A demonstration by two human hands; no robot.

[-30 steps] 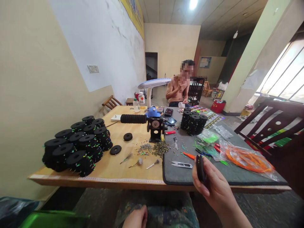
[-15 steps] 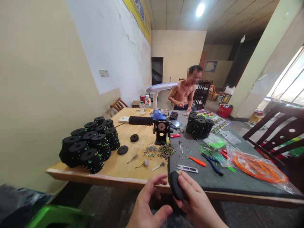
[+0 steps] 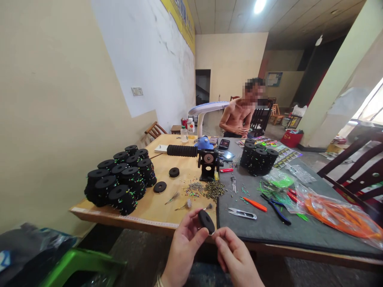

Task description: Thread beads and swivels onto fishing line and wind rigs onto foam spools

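Note:
My left hand is closed around a black foam line spool, a thick disc with a hole in the middle, tilted above the table's front edge. Thumb and fingers grip its rim. At the spool's lower right edge, my right hand has its thumb and forefinger pinched together. A tiny pale bit shows there, too small to name. Two more foam spools, one flat disc and another disc, lie on the wooden table top. Beyond my hands stands a black clamp-like device with a ribbed handle.
Stacked black spools stand at the left, with more stacks at the back right. Beads, snips, an orange tool, pliers and bagged orange tubing lie around. A person sits beyond a lamp.
The spool has passed from my right hand to my left, which has closed on it. My right fingers now pinch at its edge. The view has shifted slightly left.

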